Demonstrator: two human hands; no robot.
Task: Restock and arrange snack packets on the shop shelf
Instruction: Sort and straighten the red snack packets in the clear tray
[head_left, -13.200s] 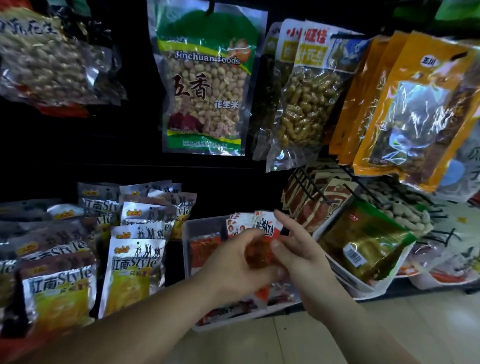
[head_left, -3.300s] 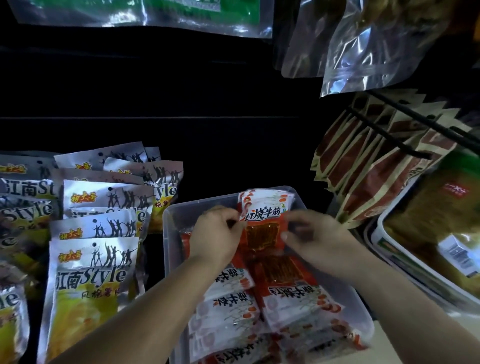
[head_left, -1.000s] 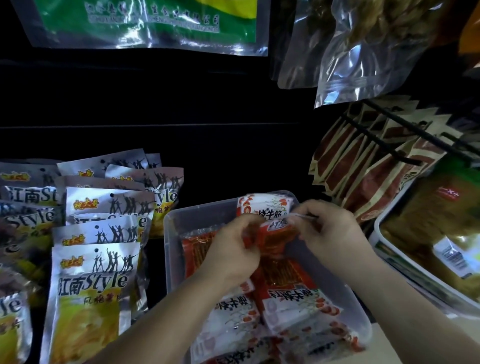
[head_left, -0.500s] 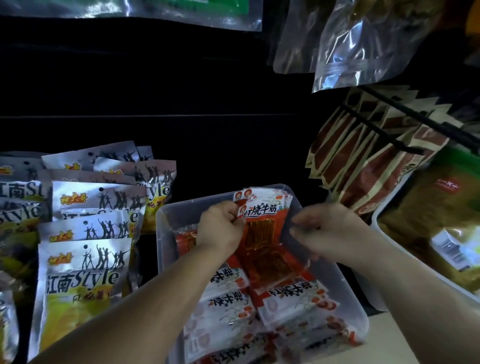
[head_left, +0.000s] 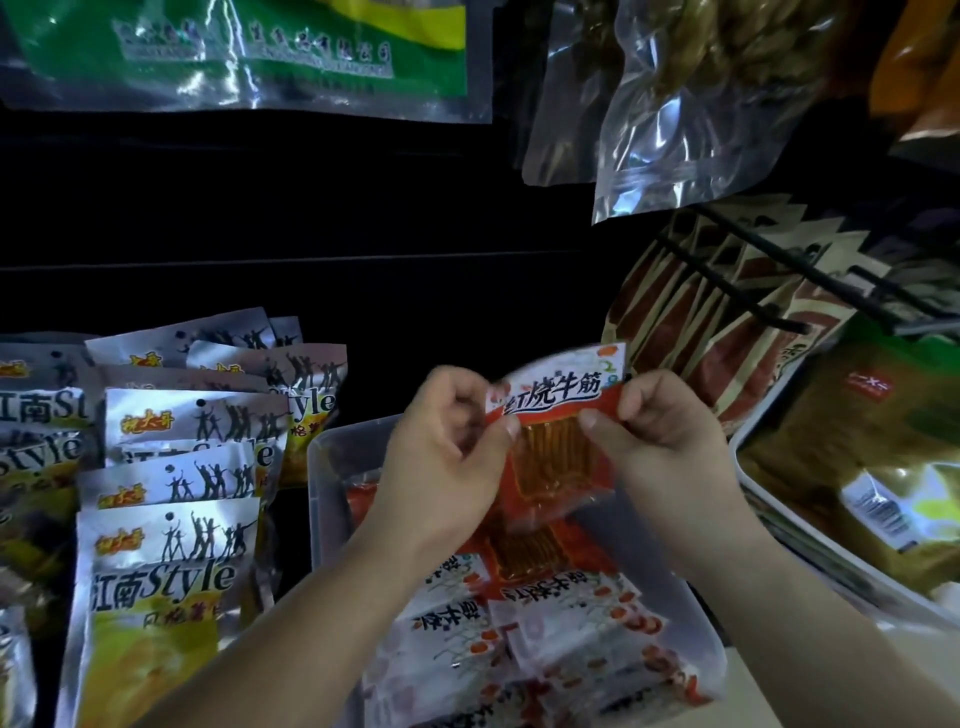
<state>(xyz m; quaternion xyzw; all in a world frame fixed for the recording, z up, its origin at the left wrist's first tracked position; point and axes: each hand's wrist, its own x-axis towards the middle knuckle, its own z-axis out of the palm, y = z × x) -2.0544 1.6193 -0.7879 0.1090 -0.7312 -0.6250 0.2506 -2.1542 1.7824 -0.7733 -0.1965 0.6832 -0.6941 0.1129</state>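
Nearest, a clear plastic tub (head_left: 332, 499) holds red-and-white snack packets (head_left: 566, 623) lying flat in overlapping rows, their printed headers facing the near side. Above the far half of the tub, one red beef-tendon packet (head_left: 558, 441) is held clear of the rest. The left hand (head_left: 447, 467) is closed on its left edge, thumb in front and fingers behind; the right hand (head_left: 670, 441) is pinched likewise on its right edge. The packet is held roughly upright, its long axis running near to far and upward, white header at the top, face toward the wearer, tilted slightly clockwise.

The step in hand is judged to be the squaring and seating of this packet. It would be done well if the packet were kept taut by its edges, the clear window left uncreased, and the header matched to the chosen row before release. To the left, silver-and-yellow pouches (head_left: 171, 561) stand in rows; further right, brown packets (head_left: 727, 332) hang on black pegs (head_left: 727, 291).
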